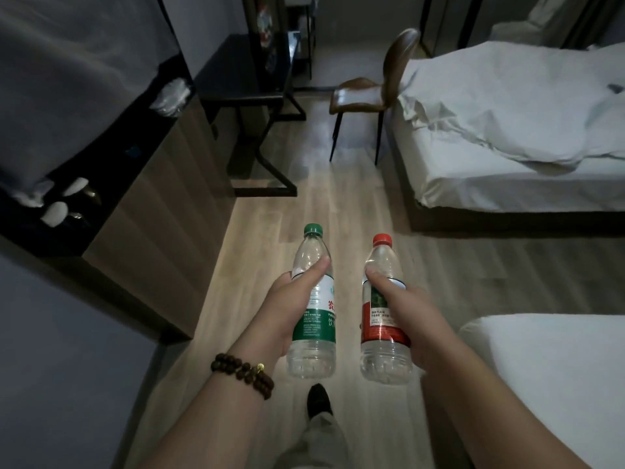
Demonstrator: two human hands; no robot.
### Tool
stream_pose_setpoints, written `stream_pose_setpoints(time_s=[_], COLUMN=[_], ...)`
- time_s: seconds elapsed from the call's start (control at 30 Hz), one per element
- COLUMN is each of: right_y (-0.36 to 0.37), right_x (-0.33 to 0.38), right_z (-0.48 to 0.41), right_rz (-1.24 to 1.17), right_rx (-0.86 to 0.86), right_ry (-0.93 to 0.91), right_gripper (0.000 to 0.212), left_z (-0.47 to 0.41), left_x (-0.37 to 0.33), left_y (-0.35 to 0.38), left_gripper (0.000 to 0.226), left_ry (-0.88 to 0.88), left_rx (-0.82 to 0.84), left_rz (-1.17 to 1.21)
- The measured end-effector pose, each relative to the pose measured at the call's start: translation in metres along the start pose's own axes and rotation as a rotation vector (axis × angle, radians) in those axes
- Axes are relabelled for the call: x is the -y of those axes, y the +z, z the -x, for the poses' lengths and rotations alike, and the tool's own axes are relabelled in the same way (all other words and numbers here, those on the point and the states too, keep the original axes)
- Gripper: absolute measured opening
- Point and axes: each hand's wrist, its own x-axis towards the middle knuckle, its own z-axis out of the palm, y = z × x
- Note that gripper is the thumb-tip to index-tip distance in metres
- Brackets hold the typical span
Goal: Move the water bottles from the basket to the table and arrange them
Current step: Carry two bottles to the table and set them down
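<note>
Head view looks down on both our arms, stretched forward over the wooden floor (304,204). The left grip (287,306) is wrapped around the green-capped bottle (314,333) at its label, with the thumb lying along the upper body. The right grip (409,316) is clamped in the same way on the red-capped bottle (378,326). Both bottles are in the air, tilted with the caps away from us, near each other but not touching. The basket is not in view.

We judge the bottles to be thin clear plastic. They seem filled, so each has some weight, and the wall will give if we squeeze hard. The label is smooth and may slide in a damp palm. The middle, around the label, is the good place to hold; the cap is too small for carrying. To stand upright, the base must meet the table flat.

The black table (243,72), probably our goal, stands ahead on the left, well apart from us. A brown chair (365,93) is near it, just beside the bed (507,130) with white bedding. A wooden cabinet (152,214) runs along the left, and a second bed (548,367) is at lower right. In this passage the chair and the table's metal legs are what we could bump.
</note>
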Motion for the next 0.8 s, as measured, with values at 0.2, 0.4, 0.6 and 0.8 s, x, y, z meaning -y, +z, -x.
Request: stream_pose_setpoints(time_s=[0.2, 0.4, 0.6, 0.8], right_y=[0.006, -0.005, -0.026, -0.053], right_x=[0.09, 0.163, 0.224, 0.327], right_z=[-0.095, -0.179, -0.302, -0.42], right_rz=[-0.027, -0.089, -0.113, -0.106], right_rx=[-0.052, -0.091, -0.105, -0.067], right_ry=[-0.029, -0.028, -0.027, -0.048], right_gripper=[0.057, 0.054, 0.059, 0.056], left_z=[-0.109, -0.203, -0.323, -0.432], left_x=[-0.093, -0.17, -0.221, -0.304], left_y=[0.024, 0.059, 0.107, 0.161], left_gripper=[0.061, 0.064, 0.06, 0.058], left_ry=[-0.005, -0.006, 0.018, 0.022], left_rx=[0.076, 0.12, 0.08, 0.061], left_rz=[0.0, -0.036, -0.062, -0.034])
